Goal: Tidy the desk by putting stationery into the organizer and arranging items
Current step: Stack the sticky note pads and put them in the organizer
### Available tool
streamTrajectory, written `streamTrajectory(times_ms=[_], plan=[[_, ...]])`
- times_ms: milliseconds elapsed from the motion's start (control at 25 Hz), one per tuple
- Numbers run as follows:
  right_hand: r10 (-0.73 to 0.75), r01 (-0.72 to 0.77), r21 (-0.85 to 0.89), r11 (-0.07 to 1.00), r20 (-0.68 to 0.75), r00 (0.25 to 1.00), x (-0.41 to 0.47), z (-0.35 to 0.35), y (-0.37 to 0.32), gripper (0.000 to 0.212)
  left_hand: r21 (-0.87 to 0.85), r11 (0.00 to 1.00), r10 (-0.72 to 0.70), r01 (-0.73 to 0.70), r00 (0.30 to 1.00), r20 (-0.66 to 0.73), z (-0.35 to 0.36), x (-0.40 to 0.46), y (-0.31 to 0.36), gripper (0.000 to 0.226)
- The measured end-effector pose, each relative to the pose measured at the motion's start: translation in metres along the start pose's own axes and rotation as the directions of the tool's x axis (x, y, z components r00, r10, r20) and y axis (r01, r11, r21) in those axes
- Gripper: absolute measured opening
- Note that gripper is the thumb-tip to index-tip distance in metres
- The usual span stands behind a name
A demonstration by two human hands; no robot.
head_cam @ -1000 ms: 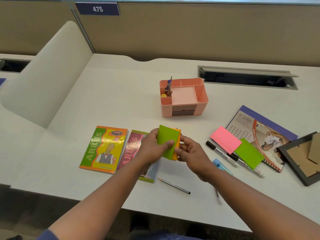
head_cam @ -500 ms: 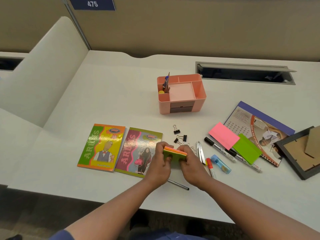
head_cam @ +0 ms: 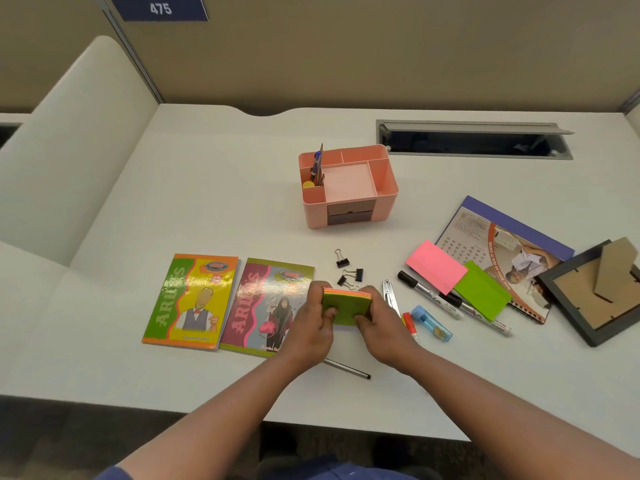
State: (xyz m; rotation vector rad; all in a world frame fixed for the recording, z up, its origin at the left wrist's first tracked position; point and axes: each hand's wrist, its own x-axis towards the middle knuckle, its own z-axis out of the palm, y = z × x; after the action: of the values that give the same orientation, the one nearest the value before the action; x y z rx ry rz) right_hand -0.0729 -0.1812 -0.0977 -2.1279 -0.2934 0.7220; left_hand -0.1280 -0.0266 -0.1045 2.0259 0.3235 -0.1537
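Both hands (head_cam: 313, 325) around square layered paper sticky-note pad (head_cam: 346, 306)

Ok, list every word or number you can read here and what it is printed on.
"475": dark blue sign on the beige partition.
"ARIES": green-and-yellow exercise book.
"ARIES": maroon-and-blue exercise book.
"REGULAR HEALTH CHECKS": purple-edged spiral calendar; its remaining print is too small.
Marker labels: unreadable.
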Motion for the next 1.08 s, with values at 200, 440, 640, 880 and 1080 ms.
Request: streamTrajectory(times_ms=[200,440,640,880,1080], plan=[[-0.026,0.025,0.351,0.936,-0.003,1.0,0.004,-0.023,0.0,0.037,-0.315,0.947,-0.06,0.066,0.998,0.03,-0.004,0.023,0.014,0.027],[0.004,-0.062,-0.117,0.991,-0.443,0.897,0.027,-0.075,0.025,0.048,-0.419,0.89,-0.18,0.181,0.983,0.042,0.006,0.038,0.031,0.025],[0.1,-0.35,-0.573,0.741,-0.422,0.901,0.036,-0.105,0.042,0.063,-0.436,0.864,-0.253,0.252,0.966,0.057,0.015,0.044,0.033,0.023],[0.192,-0.434,-0.563,0.704,-0.437,0.879,0.043,-0.123,0.045,0.063,-0.446,0.845,-0.294,0.295,0.953,0.073,0.021,0.049,0.034,0.024],[0.184,-0.421,-0.45,0.787,-0.481,0.857,0.047,-0.128,0.045,0.054,-0.472,0.822,-0.323,0.318,0.944,0.072,0.023,0.05,0.036,0.025]])
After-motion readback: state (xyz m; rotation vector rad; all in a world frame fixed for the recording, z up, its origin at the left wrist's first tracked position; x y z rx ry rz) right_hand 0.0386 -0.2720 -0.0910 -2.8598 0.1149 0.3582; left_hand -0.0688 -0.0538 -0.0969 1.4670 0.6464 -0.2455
